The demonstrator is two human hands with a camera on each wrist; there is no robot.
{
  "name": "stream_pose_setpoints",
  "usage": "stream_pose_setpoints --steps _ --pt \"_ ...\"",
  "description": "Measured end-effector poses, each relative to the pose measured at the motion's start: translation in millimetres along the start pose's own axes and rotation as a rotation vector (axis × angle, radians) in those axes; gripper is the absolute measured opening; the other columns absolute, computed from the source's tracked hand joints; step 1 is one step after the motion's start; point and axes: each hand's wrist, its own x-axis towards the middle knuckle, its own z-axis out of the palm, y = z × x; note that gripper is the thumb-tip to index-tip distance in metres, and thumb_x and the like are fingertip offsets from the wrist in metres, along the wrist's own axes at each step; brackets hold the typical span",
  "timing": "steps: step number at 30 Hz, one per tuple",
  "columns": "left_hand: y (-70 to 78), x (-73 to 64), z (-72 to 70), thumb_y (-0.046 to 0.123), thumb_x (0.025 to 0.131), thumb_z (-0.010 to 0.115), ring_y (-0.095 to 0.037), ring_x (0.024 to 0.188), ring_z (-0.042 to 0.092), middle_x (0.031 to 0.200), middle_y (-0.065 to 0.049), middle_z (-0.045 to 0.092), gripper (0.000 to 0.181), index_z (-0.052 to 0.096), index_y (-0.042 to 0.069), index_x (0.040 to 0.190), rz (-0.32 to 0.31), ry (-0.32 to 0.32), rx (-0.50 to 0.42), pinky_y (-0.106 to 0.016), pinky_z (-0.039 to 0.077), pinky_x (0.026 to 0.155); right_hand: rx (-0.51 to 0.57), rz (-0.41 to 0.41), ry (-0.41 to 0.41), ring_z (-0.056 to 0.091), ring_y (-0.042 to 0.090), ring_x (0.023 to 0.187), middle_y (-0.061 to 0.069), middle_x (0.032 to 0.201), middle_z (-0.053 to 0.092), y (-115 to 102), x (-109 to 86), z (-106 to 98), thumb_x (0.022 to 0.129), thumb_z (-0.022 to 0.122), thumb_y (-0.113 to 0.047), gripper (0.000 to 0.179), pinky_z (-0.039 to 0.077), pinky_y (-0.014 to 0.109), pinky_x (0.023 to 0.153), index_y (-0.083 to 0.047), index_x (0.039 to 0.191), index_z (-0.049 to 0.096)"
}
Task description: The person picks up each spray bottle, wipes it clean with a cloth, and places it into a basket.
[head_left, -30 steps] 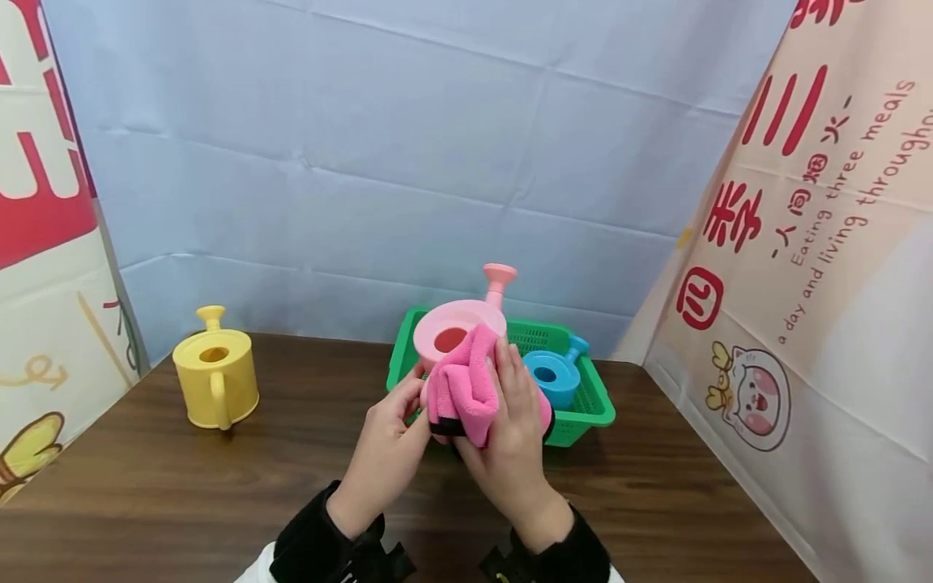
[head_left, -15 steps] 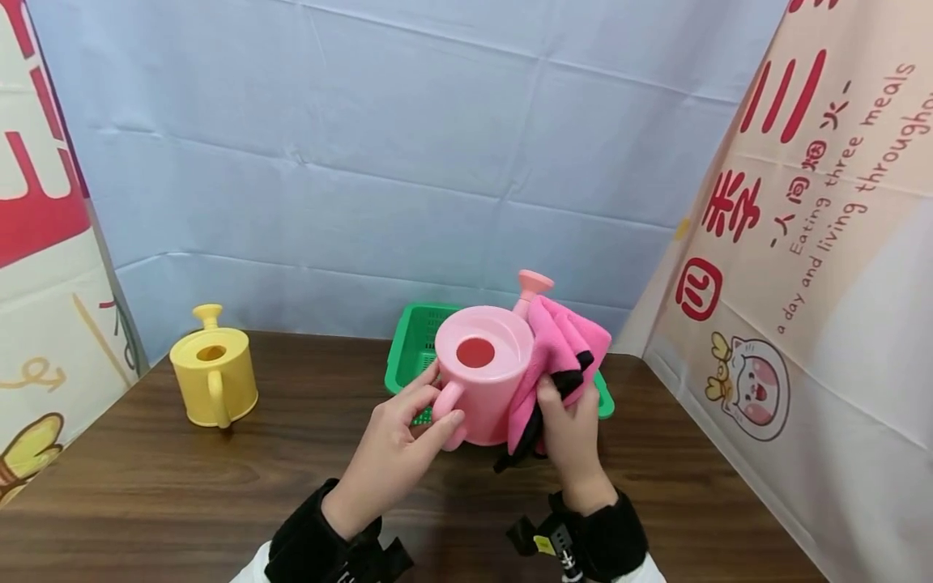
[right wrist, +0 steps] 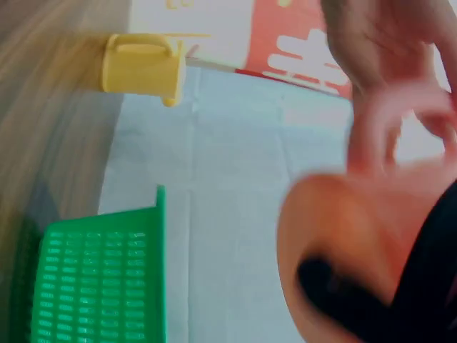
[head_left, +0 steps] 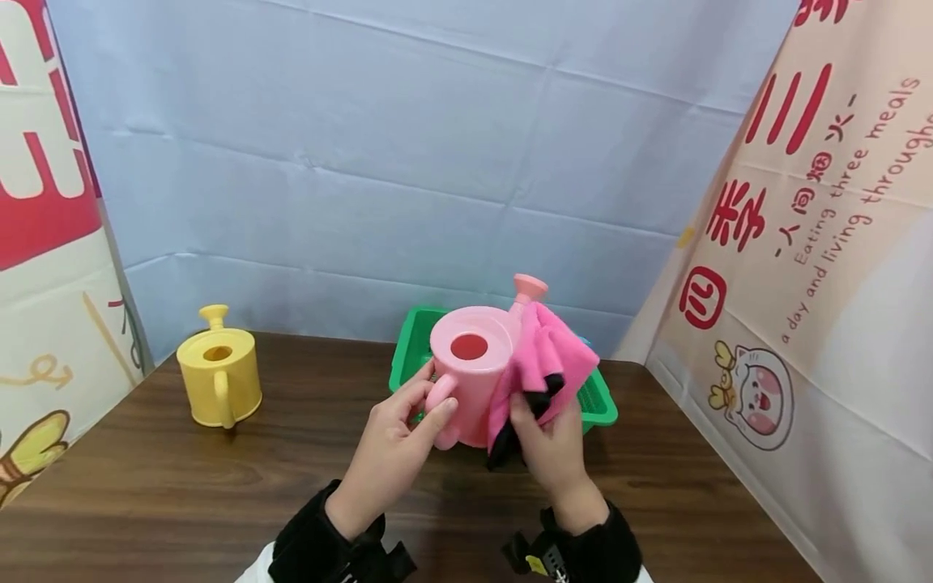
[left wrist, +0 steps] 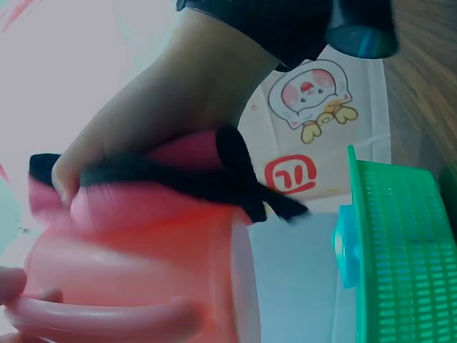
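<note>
Now the left hand [head_left: 389, 445] grips the pink toy watering can [head_left: 477, 405] by its handle, raised before the green basket [head_left: 599, 398] | spout at one o'clock | right hand [head_left: 557, 457] clutches a black-edged pink cloth [head_left: 557, 348] against the can's three-o'clock side | yellow watering can [head_left: 200, 389] stands at nine o'clock!

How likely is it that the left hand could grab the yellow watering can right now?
Probably not just yet: the left hand is holding the pink watering can at its handle. Were it freed, the way looks open, with nothing visible standing between it and the yellow watering can.
</note>
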Motion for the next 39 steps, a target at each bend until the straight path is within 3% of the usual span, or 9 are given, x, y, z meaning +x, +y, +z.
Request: stream_pose_setpoints --steps 5,9,13,17,20,26,32,36,39 --pt "-1.4 0.6 1.6 0.026 0.095 0.056 -0.011 0.135 0.028 0.116 -0.007 0.062 0.02 0.056 0.011 0.082 -0.045 0.015 0.039 -0.026 0.045 0.073 -0.495 -0.32 -0.016 0.049 0.029 0.11 0.018 0.118 0.052 0.0 -6.7 23.5 0.087 0.062 -0.04 0.062 0.037 0.037 0.097 0.011 0.118 0.048" --pt "-3.7 -1.0 1.2 0.019 0.096 0.055 -0.012 0.135 0.028 0.126 -0.01 0.056 0.021 0.052 0.009 0.077 -0.063 0.03 0.043 -0.025 0.042 0.065 -0.674 -0.403 -0.05 0.032 0.04 0.129 0.026 0.141 0.032 0.9 -11.2 29.6 0.09 0.054 -0.048 0.082 0.026 0.044 0.107 0.016 0.135 0.03" --pt "-1.9 -0.5 3.5 0.022 0.095 0.056 -0.01 0.135 0.027 0.109 -0.007 0.064 0.019 0.054 0.01 0.08 -0.063 -0.016 0.039 -0.025 0.04 0.06 -0.492 -0.358 -0.039 0.043 0.034 0.121 0.023 0.128 0.047 3.3 -2.8 16.4 0.087 0.064 -0.038 0.069 0.033 0.039 0.104 0.015 0.126 0.041" --pt "1.1 -1.0 5.6 0.027 0.092 0.06 -0.011 0.135 0.028 0.093 -0.001 0.066 0.018 0.057 0.012 0.082 -0.057 -0.025 0.054 -0.026 0.044 0.069 -0.17 -0.147 -0.031 0.056 0.017 0.083 0.009 0.087 0.056 5.6 0.5 -1.2 0.078 0.063 -0.002 0.022 0.046 0.025 0.075 0.006 0.095 0.052" --pt "3.1 -2.1 5.1 0.026 0.091 0.062 -0.011 0.134 0.029 0.115 -0.002 0.063 0.015 0.06 0.012 0.084 -0.069 -0.014 0.034 -0.026 0.049 0.076 0.003 0.08 -0.037 0.052 0.011 0.061 0.003 0.072 0.051 5.6 -0.9 -13.0 0.077 0.053 0.011 0.015 0.042 0.022 0.054 0.001 0.088 0.049" --pt "5.8 -4.9 -1.1 0.024 0.09 0.063 -0.018 0.131 0.036 0.143 -0.004 0.04 0.038 0.06 0.005 0.122 -0.124 -0.044 -0.059 -0.025 0.05 0.081 0.123 0.291 -0.09 0.056 0.009 0.068 0.0 0.078 0.055 5.6 1.1 -31.4 0.084 0.048 0.007 0.019 0.046 0.021 0.057 -0.007 0.097 0.054" --pt "9.3 -1.2 -10.4 0.023 0.094 0.058 -0.017 0.118 0.049 0.137 -0.005 0.047 0.048 0.046 0.003 0.135 -0.11 -0.076 -0.13 -0.028 0.047 0.089 0.171 0.273 -0.122 0.058 0.008 0.071 -0.002 0.081 0.057 6.3 1.6 -31.4 0.085 0.049 0.003 0.023 0.047 0.02 0.059 -0.013 0.101 0.056" --pt "10.9 0.2 -13.1 0.027 0.095 0.054 -0.019 0.106 0.053 0.111 -0.01 0.06 0.029 0.061 0.003 0.111 -0.105 -0.028 -0.133 -0.029 0.047 0.085 0.139 0.144 -0.176 0.06 0.012 0.076 0.001 0.087 0.058 4.4 0.1 -20.5 0.086 0.052 0.004 0.023 0.049 0.024 0.065 -0.007 0.106 0.052" --pt "10.8 -0.1 -11.1 0.03 0.096 0.053 -0.025 0.093 0.056 0.089 -0.017 0.057 0.029 0.059 0.002 0.097 -0.136 0.004 -0.152 -0.031 0.049 0.079 -0.016 -0.018 -0.183 0.057 0.014 0.08 0.003 0.09 0.056 1.9 0.6 -10.5 0.088 0.055 -0.007 0.017 0.046 0.024 0.069 -0.004 0.104 0.05"
